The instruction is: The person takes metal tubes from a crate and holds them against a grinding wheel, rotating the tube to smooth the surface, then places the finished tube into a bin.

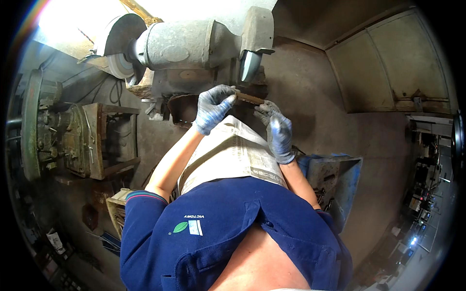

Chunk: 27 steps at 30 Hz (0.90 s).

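Note:
A narrow, brownish metal-looking bar (250, 98) spans the space between my two gloved hands. My left hand (213, 107) pinches its left end between thumb and fingers. At the other end, the fingertips of my right hand (276, 130) close on the bar. Both gloves are grey and blue, with dark smudges. Just beyond the bar is the right wheel (250, 66) of a grey bench grinder (177, 44), and the bar appears apart from it. The grinder's left wheel (119, 66) sits under a rounded guard.
A printed white sheet (228, 155) covers my lap. Close on my right stands a blue-edged metal bin (350, 186) with dark pieces inside. A greenish machine (63, 136) and a metal frame (99, 140) are at left. Large metal doors (393, 63) stand at far right.

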### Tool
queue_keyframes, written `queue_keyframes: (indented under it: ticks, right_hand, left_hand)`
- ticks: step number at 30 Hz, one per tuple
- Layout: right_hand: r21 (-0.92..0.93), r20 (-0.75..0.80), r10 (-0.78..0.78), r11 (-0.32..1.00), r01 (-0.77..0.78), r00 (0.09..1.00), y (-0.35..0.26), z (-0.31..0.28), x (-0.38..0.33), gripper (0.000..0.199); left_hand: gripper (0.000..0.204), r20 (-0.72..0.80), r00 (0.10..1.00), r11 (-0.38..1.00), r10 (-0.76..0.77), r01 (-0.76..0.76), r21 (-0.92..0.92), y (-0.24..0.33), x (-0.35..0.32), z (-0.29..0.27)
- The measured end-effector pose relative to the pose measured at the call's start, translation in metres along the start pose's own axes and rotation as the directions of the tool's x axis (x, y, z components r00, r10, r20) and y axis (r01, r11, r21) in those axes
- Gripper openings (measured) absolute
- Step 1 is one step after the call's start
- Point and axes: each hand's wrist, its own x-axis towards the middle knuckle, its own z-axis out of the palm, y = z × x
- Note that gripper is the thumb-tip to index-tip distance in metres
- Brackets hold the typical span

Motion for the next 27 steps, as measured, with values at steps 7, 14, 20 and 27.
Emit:
queue_keyframes:
  ticks: [7, 14, 20, 27]
  right_hand:
    - [-0.69, 0.308, -0.384, 0.54, 0.483, 0.87, -0.007, -0.013, 0.015, 0.033]
    - [-0.511, 0.053, -0.201, 0.836, 0.199, 0.978, 0.04, -0.036, 0.031, 0.025]
    - [-0.417, 0.041, -0.097, 0.903, 0.105, 0.994, 0.058, -0.056, 0.049, 0.02]
    - [-0.498, -0.017, -0.075, 0.866, 0.056, 0.997, 0.061, -0.068, 0.062, 0.018]
  left_hand:
    - [0.015, 0.019, 0.987, 0.973, -0.163, 0.164, -0.164, -0.018, 0.004, -0.001]
    - [0.011, -0.089, 0.991, 0.994, -0.101, 0.104, 0.027, -0.041, 0.014, -0.001]
    - [0.01, -0.185, 0.967, 0.983, -0.174, 0.161, -0.084, -0.077, 0.032, 0.01]
    - [0.01, -0.237, 0.926, 0.895, -0.295, 0.182, -0.407, -0.102, 0.043, 0.035]
